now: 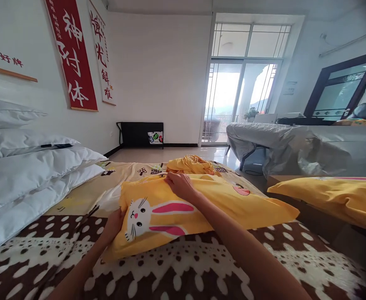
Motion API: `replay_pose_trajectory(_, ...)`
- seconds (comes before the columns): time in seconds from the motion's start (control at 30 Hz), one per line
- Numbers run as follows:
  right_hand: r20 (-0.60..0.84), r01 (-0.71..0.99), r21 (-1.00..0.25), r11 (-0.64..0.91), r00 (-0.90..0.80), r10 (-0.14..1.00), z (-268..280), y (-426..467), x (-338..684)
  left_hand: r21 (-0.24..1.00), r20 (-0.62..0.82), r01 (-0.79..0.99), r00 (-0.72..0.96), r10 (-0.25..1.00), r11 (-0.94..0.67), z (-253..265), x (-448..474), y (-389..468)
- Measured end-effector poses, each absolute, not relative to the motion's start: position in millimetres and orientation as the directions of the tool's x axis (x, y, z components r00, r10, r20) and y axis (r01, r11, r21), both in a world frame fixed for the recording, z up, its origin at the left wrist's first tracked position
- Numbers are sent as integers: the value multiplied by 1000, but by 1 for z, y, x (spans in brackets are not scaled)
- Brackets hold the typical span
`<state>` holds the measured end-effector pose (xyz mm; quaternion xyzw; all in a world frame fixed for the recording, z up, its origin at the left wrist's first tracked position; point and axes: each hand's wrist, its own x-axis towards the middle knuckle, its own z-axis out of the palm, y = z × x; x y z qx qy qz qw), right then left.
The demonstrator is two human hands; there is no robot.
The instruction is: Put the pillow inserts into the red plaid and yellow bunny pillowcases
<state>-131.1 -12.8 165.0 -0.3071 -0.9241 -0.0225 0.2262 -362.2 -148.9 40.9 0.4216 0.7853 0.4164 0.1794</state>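
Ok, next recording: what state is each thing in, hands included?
Yellow rabbit-print pillow: lying on the blanket.
Left hand: at the pillow's left end, fingers hidden.
Right hand: on its far edge, grip unclear.
Yellow cloth: crumpled.
White pillows: stacked.
Patterned blanket: spread out.
Second yellow pillow: lying flat, cut off by the frame.
Red scroll: hanging.
Table: draped in plastic.

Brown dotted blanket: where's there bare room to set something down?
Bare blanket: in front of the rabbit-print pillowcase, between the left forearm and right forearm; right of the right forearm; and between the left forearm and the white pillows. Crowded: behind the rabbit-print pillowcase, where bundled yellow cloth sits close.
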Motion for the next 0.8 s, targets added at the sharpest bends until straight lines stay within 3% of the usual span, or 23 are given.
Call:
replay_pose_trajectory(0.13, 365, 553, -67, 830, -761, 536, 159, 6, -116, 663, 64, 619, -607, 792, 422, 38, -392, -160)
replay_pose_trajectory(0.27, 237, 521, -112, 846, -813, 532, 150, 29, -69, 620, -47, 637, -553, 832, 458, 39, -400, -181)
replay_pose_trajectory(0.37, 111, 590, -165, 790, -785, 609, 147, 56, -12, 656, -224, 539, -529, 819, 528, 31, -404, -204)
replay_pose_trajectory(0.43, 84, 649, -176, 740, -739, 668, 142, 69, 18, 766, -346, 386, -426, 836, 514, 24, -401, -217)
replay_pose_trajectory(0.53, 184, 704, -176, 688, -663, 725, 128, 66, 22, 909, -301, 190, -317, 899, 371, 20, -376, -217)
replay_pose_trajectory(0.63, 324, 678, -176, 714, -645, 692, 116, 43, -18, 972, -184, 67, -375, 909, 224, 32, -334, -189)
replay_pose_trajectory(0.8, 456, 646, -144, 750, -629, 629, 128, 24, -66, 975, -159, -209, -437, 885, 71, 50, -309, -154)
